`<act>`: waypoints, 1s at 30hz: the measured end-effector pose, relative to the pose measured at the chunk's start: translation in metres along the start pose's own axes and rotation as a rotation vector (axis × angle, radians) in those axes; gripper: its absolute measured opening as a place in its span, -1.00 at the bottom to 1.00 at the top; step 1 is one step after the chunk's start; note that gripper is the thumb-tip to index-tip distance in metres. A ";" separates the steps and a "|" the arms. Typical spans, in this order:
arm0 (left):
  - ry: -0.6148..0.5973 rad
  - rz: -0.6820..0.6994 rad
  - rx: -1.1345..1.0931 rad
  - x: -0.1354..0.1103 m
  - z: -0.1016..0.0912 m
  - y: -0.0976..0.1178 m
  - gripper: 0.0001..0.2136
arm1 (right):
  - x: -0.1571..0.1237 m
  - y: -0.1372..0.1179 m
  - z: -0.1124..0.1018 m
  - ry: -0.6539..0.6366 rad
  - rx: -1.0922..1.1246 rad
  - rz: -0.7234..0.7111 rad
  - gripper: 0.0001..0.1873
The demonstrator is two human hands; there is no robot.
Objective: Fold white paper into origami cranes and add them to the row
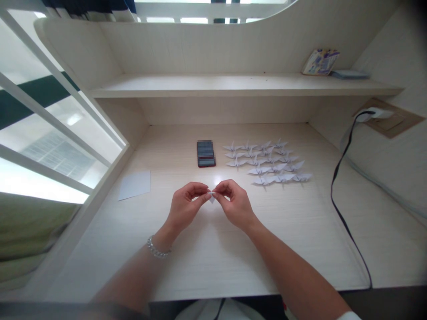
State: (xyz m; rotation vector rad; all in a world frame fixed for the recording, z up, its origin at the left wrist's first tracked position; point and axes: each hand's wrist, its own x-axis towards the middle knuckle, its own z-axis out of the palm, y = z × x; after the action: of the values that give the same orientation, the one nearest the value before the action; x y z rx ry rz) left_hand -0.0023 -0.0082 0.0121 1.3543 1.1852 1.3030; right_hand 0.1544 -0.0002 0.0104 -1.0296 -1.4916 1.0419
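Observation:
A small folded piece of white paper (pixel 212 199) is held between both hands above the middle of the desk. My left hand (pixel 188 203), with a silver bracelet (pixel 156 250) at its wrist, pinches the left side between thumb and fingers. From the other side my right hand (pixel 235 202) pinches it the same way, the fingertips of both hands almost meeting. Most of the paper is hidden behind the fingers. Beyond my right hand, several white paper cranes (pixel 267 161) stand in rows. A phone (pixel 206 154) lies flat beyond the hands.
White paper sheets (pixel 135 185) lie at the left of the desk (pixel 187 275). A black cable (pixel 336 195) runs from the wall socket (pixel 388 116) down the right side. The shelf (pixel 233 84) above holds a small colourful packet (pixel 320 61) and a flat blue item (pixel 349 74).

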 end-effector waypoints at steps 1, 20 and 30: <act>0.007 0.019 0.007 -0.001 0.000 0.001 -0.81 | -0.001 -0.001 0.000 0.017 -0.007 -0.017 -0.91; 0.041 -0.010 -0.020 -0.002 0.003 0.001 -0.78 | 0.001 0.002 0.001 -0.077 0.054 0.099 -0.78; -0.078 0.016 0.101 -0.002 0.003 -0.002 -0.78 | 0.005 0.009 -0.002 -0.069 0.018 0.127 -0.85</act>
State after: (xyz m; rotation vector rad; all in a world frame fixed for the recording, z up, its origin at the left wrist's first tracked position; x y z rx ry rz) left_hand 0.0007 -0.0096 0.0093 1.4770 1.2020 1.2044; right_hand 0.1564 0.0067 0.0035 -1.0967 -1.4848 1.1893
